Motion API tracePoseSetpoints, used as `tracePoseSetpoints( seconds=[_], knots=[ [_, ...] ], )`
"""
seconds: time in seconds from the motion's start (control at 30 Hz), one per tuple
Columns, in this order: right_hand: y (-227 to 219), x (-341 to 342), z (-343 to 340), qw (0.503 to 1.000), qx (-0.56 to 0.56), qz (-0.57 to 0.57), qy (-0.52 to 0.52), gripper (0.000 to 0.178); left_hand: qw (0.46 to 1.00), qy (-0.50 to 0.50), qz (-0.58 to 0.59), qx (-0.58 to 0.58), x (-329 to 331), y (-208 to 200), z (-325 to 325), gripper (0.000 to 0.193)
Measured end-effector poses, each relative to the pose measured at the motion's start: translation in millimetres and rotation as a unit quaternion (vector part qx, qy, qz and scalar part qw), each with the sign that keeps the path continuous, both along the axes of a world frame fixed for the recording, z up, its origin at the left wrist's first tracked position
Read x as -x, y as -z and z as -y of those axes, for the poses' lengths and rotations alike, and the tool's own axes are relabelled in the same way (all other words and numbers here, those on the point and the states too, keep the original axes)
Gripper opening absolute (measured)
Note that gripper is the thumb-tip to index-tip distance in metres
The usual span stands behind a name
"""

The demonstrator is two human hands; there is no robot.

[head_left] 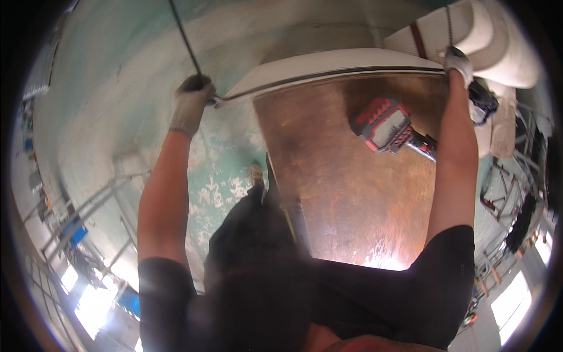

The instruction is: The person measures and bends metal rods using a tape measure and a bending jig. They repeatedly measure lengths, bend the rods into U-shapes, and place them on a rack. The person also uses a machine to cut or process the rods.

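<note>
Both my hands wear pale gloves with dark fingers and reach forward. My left hand [194,97] is closed around a thin dark cord or strap [186,41] that runs up from it to the top edge. At the far right, my right hand [459,63] is closed on a similar dark line [449,26] rising above it. Between the hands, a dark strip [328,75] runs along the far edge of a brown board [346,176]; whether it joins the cords I cannot tell. A red and grey power tool [387,126] lies on the board, near my right forearm.
White padded rolls or cushions [492,41] with a dark red band are stacked at the far right. A black plastic-like bundle [482,102] sits under my right hand. Metal railings [88,214] stand at the left, over a worn green floor [217,176].
</note>
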State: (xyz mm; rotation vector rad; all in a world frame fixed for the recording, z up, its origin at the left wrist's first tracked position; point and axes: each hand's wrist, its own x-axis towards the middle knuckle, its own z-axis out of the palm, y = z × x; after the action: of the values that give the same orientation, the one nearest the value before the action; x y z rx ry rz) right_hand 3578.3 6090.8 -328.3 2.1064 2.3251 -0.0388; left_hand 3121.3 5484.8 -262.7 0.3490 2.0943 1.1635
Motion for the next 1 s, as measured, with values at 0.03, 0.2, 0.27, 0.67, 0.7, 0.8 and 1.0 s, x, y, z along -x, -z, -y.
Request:
tracePoseSetpoints(
  seconds=[0.03,0.2,0.27,0.67,0.7,0.8,1.0],
  knots=[
    [-4,9,11,1.0,-0.005,-0.009,0.028,0.048,1.0,0.004,-0.019,0.004,1,0,4,0.023],
    [-23,-48,18,0.992,-0.112,0.012,0.052,0.046,0.993,0.049,-0.038,-0.101,20,-26,20,0.014],
    [-131,22,122,0.926,-0.094,-0.352,0.099,0.042,0.992,0.002,-0.053,-0.118,32,-53,55,0.021],
    [-253,-268,649,0.769,-0.15,-0.486,0.388,0.026,0.941,0.274,0.01,-0.197,-25,-102,128,0.019],
    [-246,-285,702,0.745,-0.167,-0.489,0.421,0.026,0.936,0.293,-0.012,-0.196,-35,-78,136,0.019],
    [-219,-328,856,0.733,-0.194,-0.412,0.505,0.023,0.839,0.484,-0.187,-0.162,-91,-77,155,0.012],
    [-153,-373,1047,0.703,-0.155,-0.331,0.609,0.023,0.806,0.56,-0.172,-0.084,-201,-106,159,0.019]
  ],
)
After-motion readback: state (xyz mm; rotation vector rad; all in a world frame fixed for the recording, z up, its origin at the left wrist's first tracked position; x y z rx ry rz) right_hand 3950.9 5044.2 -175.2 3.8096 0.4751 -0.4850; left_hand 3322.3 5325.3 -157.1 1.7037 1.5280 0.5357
